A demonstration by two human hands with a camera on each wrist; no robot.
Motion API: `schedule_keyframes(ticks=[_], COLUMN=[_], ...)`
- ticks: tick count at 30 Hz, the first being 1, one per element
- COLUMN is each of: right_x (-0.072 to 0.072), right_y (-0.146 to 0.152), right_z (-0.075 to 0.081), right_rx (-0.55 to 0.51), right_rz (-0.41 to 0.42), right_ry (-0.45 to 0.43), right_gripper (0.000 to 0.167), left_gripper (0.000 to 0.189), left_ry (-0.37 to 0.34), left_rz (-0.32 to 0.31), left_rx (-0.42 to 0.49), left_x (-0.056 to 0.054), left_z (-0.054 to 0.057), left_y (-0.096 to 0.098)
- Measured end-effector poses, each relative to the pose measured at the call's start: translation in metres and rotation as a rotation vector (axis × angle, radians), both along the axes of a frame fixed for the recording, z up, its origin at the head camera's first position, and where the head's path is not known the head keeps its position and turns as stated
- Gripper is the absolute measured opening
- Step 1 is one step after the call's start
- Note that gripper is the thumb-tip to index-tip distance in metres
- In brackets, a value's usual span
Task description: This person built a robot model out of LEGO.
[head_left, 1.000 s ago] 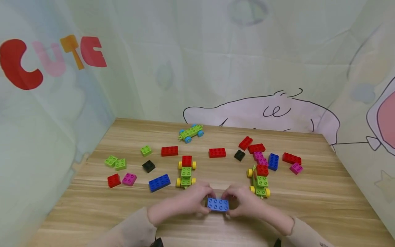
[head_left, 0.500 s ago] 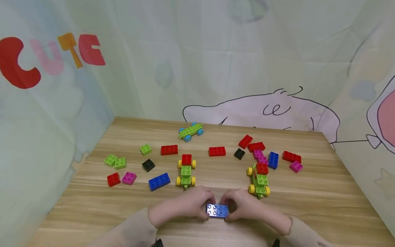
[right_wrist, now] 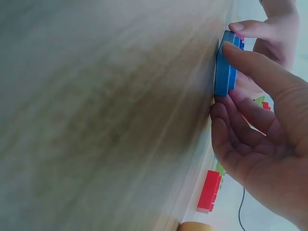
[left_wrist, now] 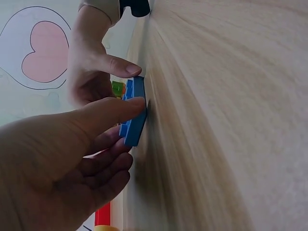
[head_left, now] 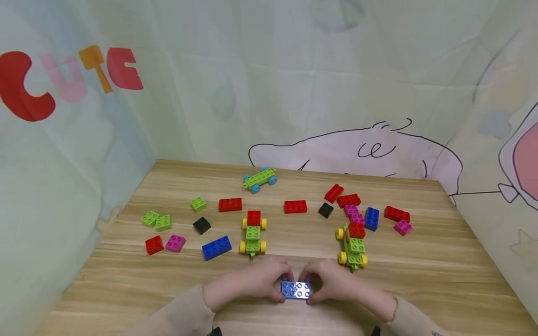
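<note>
Near the front of the table, a blue eight-stud building brick is held between both hands, studs up. My left hand pinches its left end with thumb and fingers. At the opposite end, my right hand does the same. The left wrist view shows the brick side-on, low over the wood; whether its underside touches the table is unclear. In the right wrist view, the thumb lies against the brick's near side. Beyond the hands stand two brick cars with yellow wheels, the left car and the right car.
A green wheeled base with blue wheels stands at the back. To the left lie green bricks, a black brick, a pink brick and another blue brick. Red bricks and pink bricks are scattered centre and right.
Both hands have drawn the blue brick slightly toward the front edge, mostly in the first half second. Their grip looks the same, and the other bricks stay where they were.
</note>
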State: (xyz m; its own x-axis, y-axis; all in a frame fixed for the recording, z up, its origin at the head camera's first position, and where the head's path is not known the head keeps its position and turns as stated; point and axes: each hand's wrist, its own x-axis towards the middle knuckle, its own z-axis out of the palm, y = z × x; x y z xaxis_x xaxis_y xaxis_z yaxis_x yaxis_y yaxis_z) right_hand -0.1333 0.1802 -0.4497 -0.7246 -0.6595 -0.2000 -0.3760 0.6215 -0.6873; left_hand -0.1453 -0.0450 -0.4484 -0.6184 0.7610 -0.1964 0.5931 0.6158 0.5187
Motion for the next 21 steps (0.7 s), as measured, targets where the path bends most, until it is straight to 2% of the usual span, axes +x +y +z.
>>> schedule_keyframes(ticks=[5, 15, 21], right_x=[-0.0003, -0.0028, -0.0024], right_y=[0.001, 0.0044, 0.0055], right_z=[-0.0004, -0.0017, -0.0019], right_rx=[-0.003, -0.017, -0.021], right_rz=[0.007, 0.011, 0.014], right_ry=[-0.012, -0.072, -0.067], right_gripper=[0.038, 0.037, 0.036], left_gripper=[0.035, 0.04, 0.04], left_ry=[-0.012, -0.022, -0.018], left_rz=[-0.005, -0.019, -0.023], left_rx=[0.005, 0.007, 0.012], left_x=[-0.0013, -0.0002, -0.0009], left_z=[-0.0021, 0.0012, -0.0002], left_y=[-0.001, -0.0036, -0.0037])
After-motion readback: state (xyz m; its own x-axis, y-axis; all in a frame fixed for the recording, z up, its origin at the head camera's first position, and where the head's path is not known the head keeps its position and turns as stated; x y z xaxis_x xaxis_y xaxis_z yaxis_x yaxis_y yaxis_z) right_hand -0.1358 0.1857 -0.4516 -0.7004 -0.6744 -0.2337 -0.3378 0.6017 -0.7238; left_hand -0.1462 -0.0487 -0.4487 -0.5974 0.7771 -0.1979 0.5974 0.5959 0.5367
